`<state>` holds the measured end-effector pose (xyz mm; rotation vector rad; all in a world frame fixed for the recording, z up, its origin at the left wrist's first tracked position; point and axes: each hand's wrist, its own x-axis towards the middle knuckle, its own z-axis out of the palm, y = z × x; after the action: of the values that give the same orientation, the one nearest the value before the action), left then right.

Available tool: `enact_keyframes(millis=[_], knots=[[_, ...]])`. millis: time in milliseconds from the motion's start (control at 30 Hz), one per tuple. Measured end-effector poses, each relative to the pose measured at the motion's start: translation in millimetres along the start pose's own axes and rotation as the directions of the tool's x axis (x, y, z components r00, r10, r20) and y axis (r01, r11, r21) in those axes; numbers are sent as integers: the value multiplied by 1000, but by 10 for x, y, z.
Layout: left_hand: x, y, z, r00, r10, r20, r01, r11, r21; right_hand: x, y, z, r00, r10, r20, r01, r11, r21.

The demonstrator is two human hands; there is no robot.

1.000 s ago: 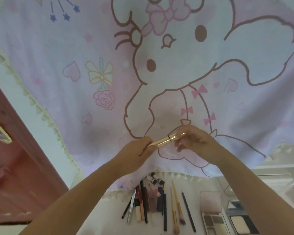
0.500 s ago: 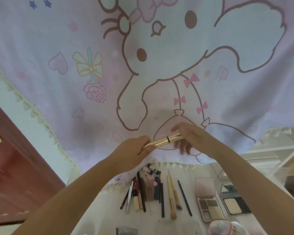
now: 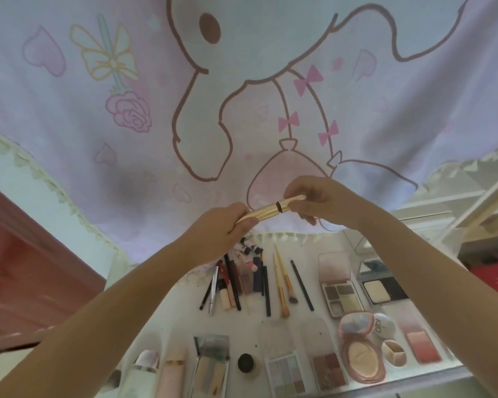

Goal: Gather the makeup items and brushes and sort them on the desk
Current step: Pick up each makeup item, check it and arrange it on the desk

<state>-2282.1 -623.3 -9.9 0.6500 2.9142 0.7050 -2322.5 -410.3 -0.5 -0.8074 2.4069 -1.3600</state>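
I hold a bundle of gold-handled brushes (image 3: 266, 211), bound by a dark band, in the air above the white desk (image 3: 184, 326). My left hand (image 3: 224, 229) grips its pointed left end. My right hand (image 3: 314, 201) grips its right end, hiding the tips. Below lie pencils, tubes and liners in a row (image 3: 236, 280), two gold brushes (image 3: 283, 282) and a thin black brush (image 3: 302, 285). Open palettes (image 3: 338, 293) sit to the right, and compacts, bottles and more palettes (image 3: 285, 372) line the front.
A pastel curtain with a cartoon character (image 3: 242, 96) hangs behind the desk, its lace hem touching the back edge. A reddish wooden door (image 3: 26, 268) stands at the left. White shelving (image 3: 457, 202) and something red (image 3: 495, 285) are at the right.
The view has tilted down, showing more of the desk's front row. Both hands keep hold of the brush bundle, which has shifted slightly right and lower in view.
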Motion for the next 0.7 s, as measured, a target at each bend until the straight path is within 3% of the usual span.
enact_keyframes(millis=[100, 267, 433, 700], knots=[[14, -19, 39, 1000, -17, -9, 17, 1000, -26, -11, 74, -22, 999, -7, 44, -1, 983, 183], [38, -39, 87, 1000, -26, 18, 26, 999, -31, 19, 60, -11, 997, 78, 19, -77, 996, -37], [50, -74, 125, 999, -45, -2, 45, 996, -80, 35, 122, -5, 997, 53, 49, -63, 974, 219], [24, -279, 196, 988, -131, 76, 138, 986, -98, 168, 250, 209, 998, 54, 26, -56, 995, 80]])
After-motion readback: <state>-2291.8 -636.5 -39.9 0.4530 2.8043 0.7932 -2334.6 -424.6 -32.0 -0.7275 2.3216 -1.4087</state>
